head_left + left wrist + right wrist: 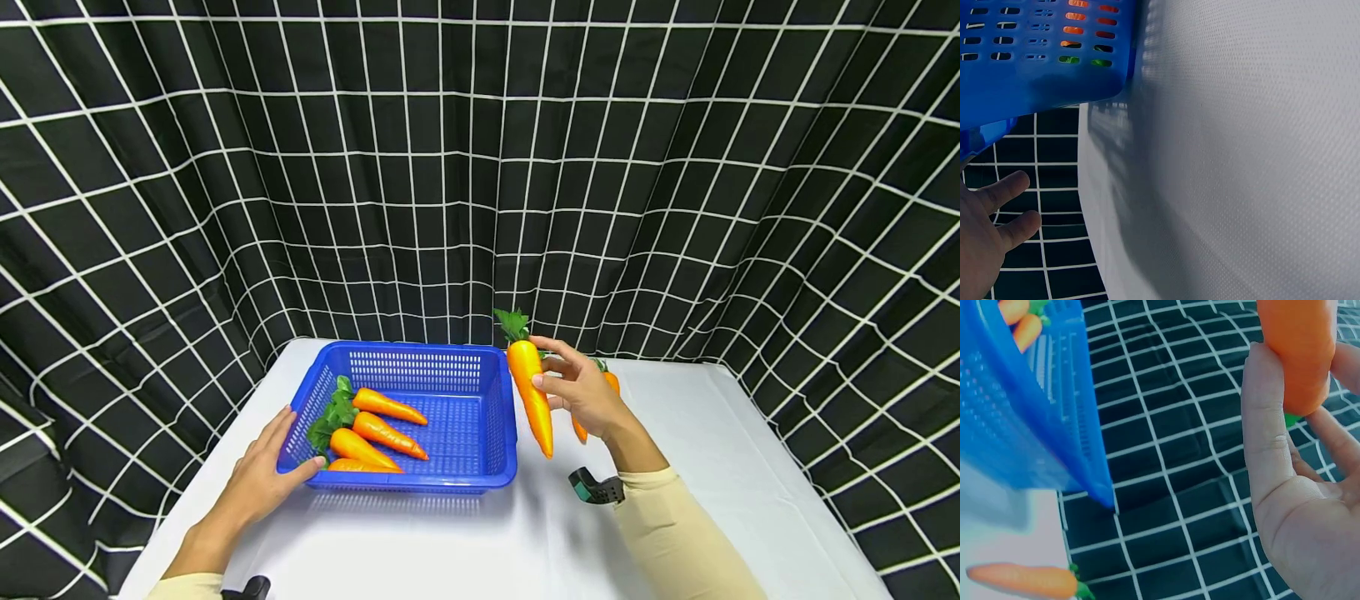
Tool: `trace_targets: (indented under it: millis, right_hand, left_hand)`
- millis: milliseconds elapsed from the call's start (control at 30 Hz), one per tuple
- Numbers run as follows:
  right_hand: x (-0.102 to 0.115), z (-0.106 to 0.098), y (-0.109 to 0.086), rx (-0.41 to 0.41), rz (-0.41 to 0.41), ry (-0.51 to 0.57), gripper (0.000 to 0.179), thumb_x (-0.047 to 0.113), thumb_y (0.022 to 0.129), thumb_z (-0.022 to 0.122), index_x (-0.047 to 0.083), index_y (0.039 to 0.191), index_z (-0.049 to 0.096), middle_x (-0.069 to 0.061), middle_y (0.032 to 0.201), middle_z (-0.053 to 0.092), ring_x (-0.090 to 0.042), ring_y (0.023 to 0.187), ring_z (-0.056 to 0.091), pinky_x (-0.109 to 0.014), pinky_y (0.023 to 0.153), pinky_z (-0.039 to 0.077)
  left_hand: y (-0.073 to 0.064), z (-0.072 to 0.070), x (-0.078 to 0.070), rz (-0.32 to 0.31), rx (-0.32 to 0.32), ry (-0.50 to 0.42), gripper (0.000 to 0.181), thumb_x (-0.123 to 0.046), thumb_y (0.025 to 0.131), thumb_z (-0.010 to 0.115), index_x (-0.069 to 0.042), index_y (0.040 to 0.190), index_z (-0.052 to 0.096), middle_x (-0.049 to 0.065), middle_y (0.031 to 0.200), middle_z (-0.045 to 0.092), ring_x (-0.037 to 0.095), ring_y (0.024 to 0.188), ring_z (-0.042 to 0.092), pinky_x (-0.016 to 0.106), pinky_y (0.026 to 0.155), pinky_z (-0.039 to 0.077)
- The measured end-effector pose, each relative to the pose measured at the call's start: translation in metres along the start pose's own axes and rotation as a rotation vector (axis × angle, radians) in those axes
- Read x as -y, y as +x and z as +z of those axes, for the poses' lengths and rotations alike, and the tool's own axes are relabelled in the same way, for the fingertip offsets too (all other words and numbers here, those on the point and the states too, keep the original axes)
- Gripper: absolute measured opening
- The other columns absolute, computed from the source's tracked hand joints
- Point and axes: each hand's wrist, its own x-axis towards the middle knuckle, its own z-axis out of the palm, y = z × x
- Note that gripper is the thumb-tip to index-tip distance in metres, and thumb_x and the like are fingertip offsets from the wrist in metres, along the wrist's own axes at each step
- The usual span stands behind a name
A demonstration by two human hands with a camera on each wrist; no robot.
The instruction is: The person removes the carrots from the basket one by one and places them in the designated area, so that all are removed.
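Observation:
My right hand pinches an orange carrot with green leaves between thumb and fingers. The carrot hangs tip-down beside the right rim of a blue plastic basket, off the table. In the right wrist view, the thumb lies against this carrot. Several carrots lie in the basket's left part, leaves toward the left wall. My left hand rests at the basket's left front corner, fingers straight along the outside and thumb at the front rim. The left wrist view shows its fingers extended.
Another carrot lies on the white table behind my right hand, partly hidden by it; the right wrist view also shows this carrot. Black cloth with a white grid hangs behind and at both sides.

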Motion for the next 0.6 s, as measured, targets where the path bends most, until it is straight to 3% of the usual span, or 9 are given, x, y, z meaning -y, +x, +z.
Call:
trace_targets:
  millis: [200, 367, 600]
  right_hand:
    - [0.004, -0.016, -0.006, -0.056, 0.017, -0.059, 0.056, 0.007, 0.091, 0.066, 0.011, 0.143, 0.045, -0.026, 0.116, 0.052, -0.034, 0.089, 0.064, -0.043, 0.071, 0.056]
    - [0.006, -0.026, -0.010, -0.084, 0.037, -0.044, 0.057, 0.009, 0.091, 0.068, 0.013, 0.143, 0.046, -0.026, 0.118, 0.051, -0.031, 0.088, 0.062, -0.034, 0.069, 0.056]
    - [0.005, -0.040, -0.017, -0.110, 0.031, -0.025, 0.057, 0.004, 0.091, 0.066, 0.010, 0.143, 0.044, -0.024, 0.115, 0.050, -0.029, 0.089, 0.063, -0.043, 0.073, 0.056]
  left_hand:
    - [0.001, 0.000, 0.000, -0.004, 0.008, 0.003, 0.092, -0.052, 0.085, 0.066, 0.001, 0.150, 0.028, 0.019, 0.155, 0.020, 0.055, 0.127, 0.030, 0.074, 0.092, 0.023]
    - [0.001, -0.001, -0.001, -0.005, 0.008, 0.001, 0.092, -0.052, 0.085, 0.066, 0.001, 0.150, 0.027, 0.019, 0.156, 0.020, 0.055, 0.128, 0.028, 0.074, 0.092, 0.022]
    - [0.001, 0.000, 0.000, -0.001, 0.002, -0.001, 0.091, -0.052, 0.085, 0.066, 0.000, 0.150, 0.028, 0.018, 0.155, 0.021, 0.056, 0.127, 0.030, 0.073, 0.091, 0.023]
